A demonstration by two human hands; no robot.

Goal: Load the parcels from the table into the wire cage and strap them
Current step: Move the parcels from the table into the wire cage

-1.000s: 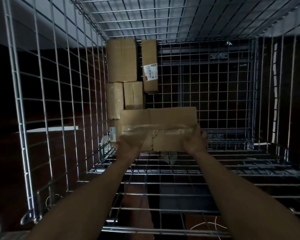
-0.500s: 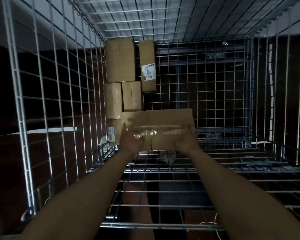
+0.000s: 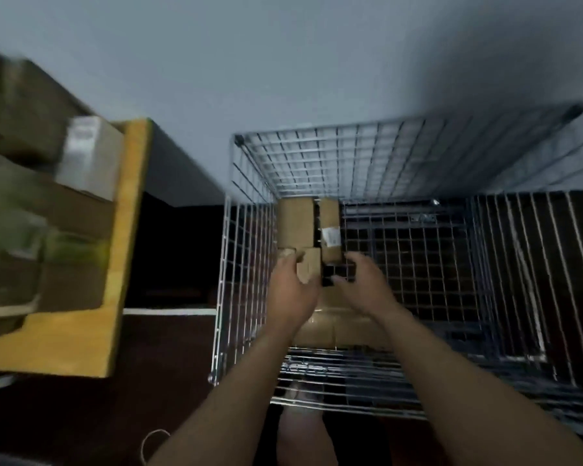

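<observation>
Wire cage sat centre-right, seen from above w/ its top open, mesh sides blurred. Parcels were stacked in the cage's far-left corner. A big parcel stood against the left mesh. A labelled parcel sat just beside it on the right, white sticker facing up. A small parcel sat at the big one's near edge. A wide parcel lay lower down in the cage's near-left part, along the left mesh, clear tape across its top, partly hidden by both forearms.

Both hands were over the cage's left half, above the wide parcel. The left hand was back-up w/ fingers loosely bent, gripping nothing. Its fingertips overlapped the small parcel's edge in view, but blur hid whether they touched. The right hand had fingers loosely curled & a bit spread, holding nothing, just right of the labelled parcel's near end. The hands were near each other, not touching.

Left of the cage, well apart across dark floor, stood the counter w/ a yellow-wood edge. On it were a white box & brown boxes, all badly smeared, so no count possible. A pale wall rose behind the cage. A thin white cord lay on the floor off the cage's near-left corner.
</observation>
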